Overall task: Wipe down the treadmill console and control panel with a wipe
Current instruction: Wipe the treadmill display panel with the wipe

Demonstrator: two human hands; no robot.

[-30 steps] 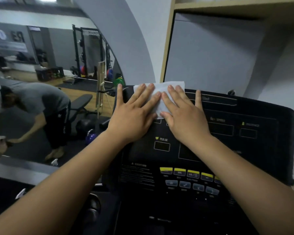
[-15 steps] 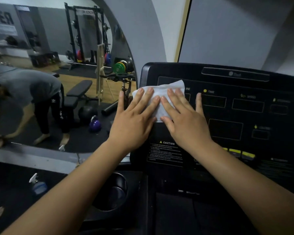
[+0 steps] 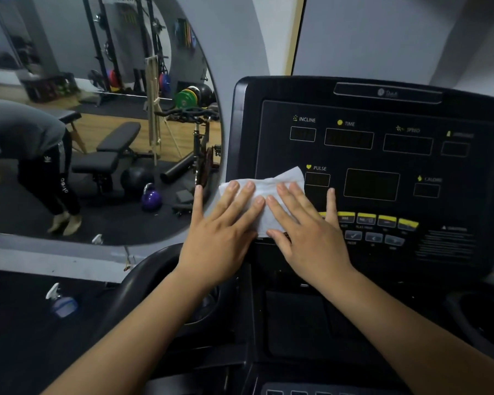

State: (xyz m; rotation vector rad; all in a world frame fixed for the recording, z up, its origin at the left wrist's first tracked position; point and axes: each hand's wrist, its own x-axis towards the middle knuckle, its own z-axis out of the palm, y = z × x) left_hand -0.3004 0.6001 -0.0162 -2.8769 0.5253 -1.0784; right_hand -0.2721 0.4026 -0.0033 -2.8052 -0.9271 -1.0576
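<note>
Wipe: white, spread flat on the lower left of the black console, just left of the PULSE window. Left hand and right hand: side by side, fingers straight, pressing the wipe flat; right thumb lies on the bare panel above the yellow buttons. Mirror: at left. Spray bottle: on the floor, lower left.
</note>
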